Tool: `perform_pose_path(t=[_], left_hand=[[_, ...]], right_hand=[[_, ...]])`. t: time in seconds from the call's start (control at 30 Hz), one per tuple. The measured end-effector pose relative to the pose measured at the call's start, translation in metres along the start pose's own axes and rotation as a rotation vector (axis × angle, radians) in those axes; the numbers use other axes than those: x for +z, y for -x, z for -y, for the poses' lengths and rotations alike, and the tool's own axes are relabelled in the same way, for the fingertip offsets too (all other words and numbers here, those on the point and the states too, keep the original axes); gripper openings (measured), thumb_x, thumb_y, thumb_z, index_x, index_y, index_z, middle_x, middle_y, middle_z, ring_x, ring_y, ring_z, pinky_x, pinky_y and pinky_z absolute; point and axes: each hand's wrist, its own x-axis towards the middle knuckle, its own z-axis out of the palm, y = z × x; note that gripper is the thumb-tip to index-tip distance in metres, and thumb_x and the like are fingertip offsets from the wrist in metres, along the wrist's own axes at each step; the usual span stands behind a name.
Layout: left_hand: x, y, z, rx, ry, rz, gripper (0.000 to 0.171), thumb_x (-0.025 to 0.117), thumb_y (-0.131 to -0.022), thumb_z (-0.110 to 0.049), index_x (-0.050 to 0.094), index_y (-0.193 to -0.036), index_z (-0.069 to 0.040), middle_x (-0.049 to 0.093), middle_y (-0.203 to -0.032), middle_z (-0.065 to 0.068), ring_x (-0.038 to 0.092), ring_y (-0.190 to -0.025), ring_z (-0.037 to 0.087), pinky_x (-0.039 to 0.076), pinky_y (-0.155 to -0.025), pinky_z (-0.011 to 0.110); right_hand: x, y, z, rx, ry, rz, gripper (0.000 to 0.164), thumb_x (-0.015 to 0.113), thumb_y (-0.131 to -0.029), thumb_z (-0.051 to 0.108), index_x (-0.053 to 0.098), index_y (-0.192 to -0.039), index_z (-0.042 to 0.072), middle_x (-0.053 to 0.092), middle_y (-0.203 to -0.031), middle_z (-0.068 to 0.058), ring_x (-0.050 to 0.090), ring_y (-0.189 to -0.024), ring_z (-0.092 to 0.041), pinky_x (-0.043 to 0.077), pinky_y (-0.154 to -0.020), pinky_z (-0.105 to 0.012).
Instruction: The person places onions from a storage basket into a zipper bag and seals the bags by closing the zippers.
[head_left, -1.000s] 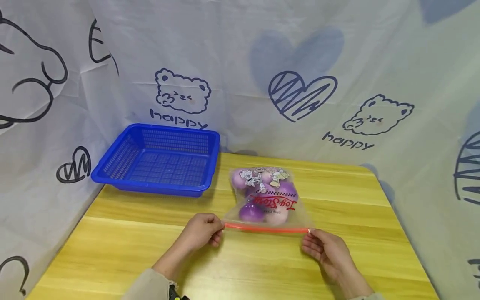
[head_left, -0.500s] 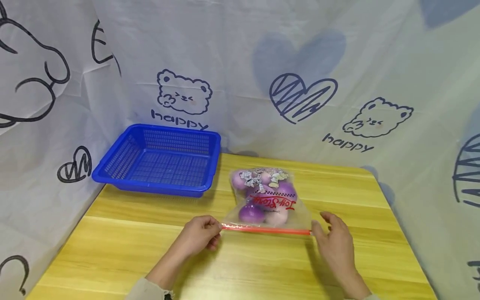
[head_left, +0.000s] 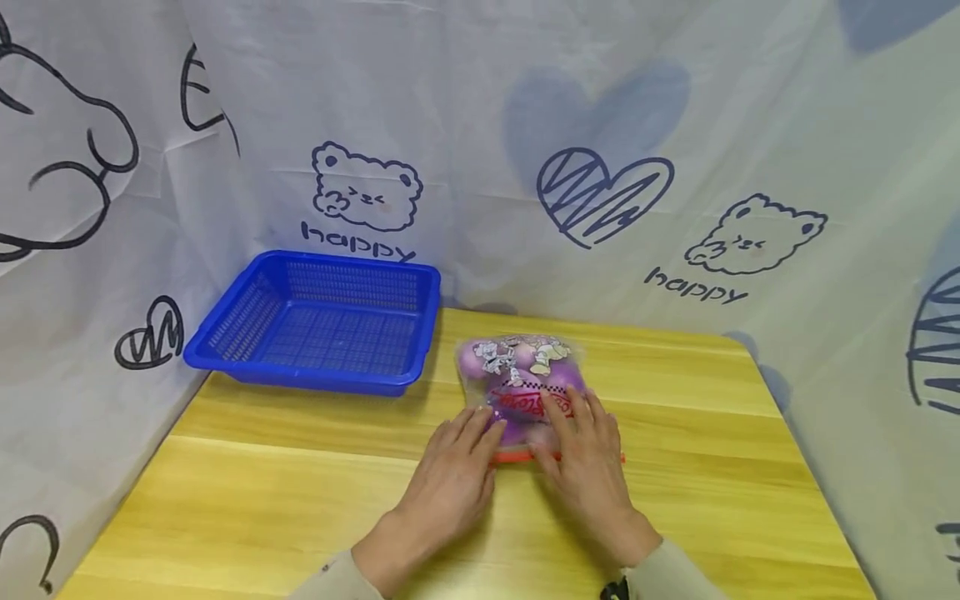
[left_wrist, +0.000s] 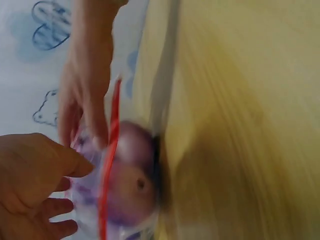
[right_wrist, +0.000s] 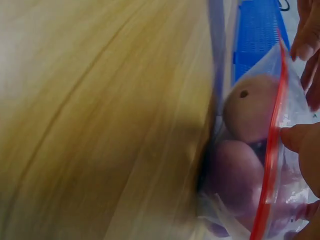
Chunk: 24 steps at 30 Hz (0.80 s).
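A clear zip bag (head_left: 517,367) printed with cartoon figures and red lettering lies on the wooden table. Inside are several round purple and pale pink things; one pale round thing (right_wrist: 252,107) shows a small dark spot. My left hand (head_left: 450,479) touches the bag's near left part with its fingers stretched forward. Over the near right part lies my right hand (head_left: 588,458), fingers spread and thumb by the red zip strip (head_left: 513,457). Both hands hide parts of the strip and the lettering. Neither hand curls round anything.
A blue plastic basket (head_left: 311,379) with meshed walls stands at the back left of the table (head_left: 712,417). A white printed cloth (head_left: 480,167) hangs behind and at both sides.
Both hands have left the ends of the red strip, the right one first, and moved inward onto the bag. The bag stays about where it was; the basket has not moved.
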Motion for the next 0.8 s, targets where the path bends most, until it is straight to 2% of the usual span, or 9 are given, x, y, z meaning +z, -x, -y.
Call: perform_pose_path(t=[0.1, 0.17, 0.33, 0.43, 0.53, 0.6, 0.67, 0.8], left_hand=[[0.007, -0.003, 0.001, -0.010, -0.049, 0.102, 0.052, 0.063, -0.100, -0.017, 0.055, -0.151, -0.006, 0.051, -0.159, 0.018, 0.044, -0.150, 0.041, 0.041, -0.116, 0.064], [0.009, -0.010, 0.007, -0.029, -0.067, 0.151, 0.051, 0.057, -0.104, -0.015, 0.053, -0.153, -0.006, 0.047, -0.162, 0.019, 0.040, -0.153, 0.041, 0.038, -0.118, 0.065], [0.012, -0.044, 0.025, -0.047, -0.117, 0.219, 0.050, 0.046, -0.106, -0.006, 0.049, -0.156, -0.004, 0.041, -0.165, 0.020, 0.035, -0.155, 0.043, 0.033, -0.120, 0.068], [0.014, -0.063, 0.035, -0.051, -0.129, 0.241, 0.051, 0.044, -0.106, -0.005, 0.049, -0.156, -0.004, 0.040, -0.166, 0.021, 0.034, -0.155, 0.043, 0.032, -0.120, 0.069], [0.014, -0.075, 0.041, -0.055, -0.119, 0.253, 0.053, 0.046, -0.104, -0.003, 0.048, -0.157, -0.004, 0.039, -0.166, 0.021, 0.033, -0.156, 0.043, 0.031, -0.121, 0.068], [0.012, -0.075, 0.044, -0.038, -0.104, 0.229, 0.053, 0.049, -0.103, -0.003, 0.049, -0.156, -0.004, 0.041, -0.165, 0.022, 0.034, -0.155, 0.043, 0.032, -0.121, 0.067], [0.007, -0.069, 0.046, -0.006, -0.082, 0.179, 0.052, 0.054, -0.101, -0.006, 0.051, -0.153, -0.003, 0.045, -0.162, 0.022, 0.037, -0.154, 0.044, 0.032, -0.122, 0.065], [-0.018, -0.037, 0.049, 0.027, -0.033, 0.039, 0.055, 0.067, -0.096, -0.015, 0.056, -0.148, -0.002, 0.052, -0.157, 0.022, 0.042, -0.151, 0.044, 0.032, -0.122, 0.064]], right_hand=[[0.007, -0.006, 0.004, 0.007, 0.005, 0.041, 0.073, 0.077, -0.094, 0.037, 0.048, -0.158, 0.017, 0.042, -0.161, -0.024, 0.034, -0.150, -0.053, 0.030, -0.113, -0.079], [0.011, -0.013, 0.005, 0.022, -0.001, 0.065, 0.074, 0.076, -0.095, 0.036, 0.045, -0.160, 0.018, 0.039, -0.164, -0.023, 0.031, -0.153, -0.052, 0.027, -0.116, -0.078], [0.024, -0.043, 0.000, 0.046, -0.005, 0.100, 0.075, 0.074, -0.097, 0.034, 0.041, -0.162, 0.019, 0.036, -0.165, -0.024, 0.027, -0.154, -0.053, 0.023, -0.118, -0.078], [0.031, -0.061, -0.006, 0.058, 0.017, 0.113, 0.074, 0.073, -0.097, 0.034, 0.040, -0.162, 0.019, 0.037, -0.165, -0.023, 0.028, -0.154, -0.053, 0.024, -0.117, -0.079], [0.033, -0.073, -0.010, 0.074, 0.029, 0.137, 0.074, 0.072, -0.098, 0.035, 0.040, -0.162, 0.019, 0.037, -0.165, -0.022, 0.027, -0.155, -0.051, 0.023, -0.118, -0.079], [0.030, -0.076, -0.011, 0.085, 0.020, 0.154, 0.074, 0.072, -0.098, 0.036, 0.039, -0.163, 0.019, 0.036, -0.166, -0.022, 0.025, -0.156, -0.051, 0.020, -0.119, -0.079], [0.022, -0.074, -0.012, 0.098, 0.006, 0.160, 0.075, 0.072, -0.098, 0.036, 0.039, -0.163, 0.017, 0.036, -0.166, -0.023, 0.024, -0.157, -0.050, 0.018, -0.120, -0.078], [-0.004, -0.055, -0.017, 0.124, -0.016, 0.148, 0.076, 0.071, -0.098, 0.040, 0.040, -0.162, 0.012, 0.035, -0.167, -0.024, 0.020, -0.158, -0.049, 0.014, -0.121, -0.077]])
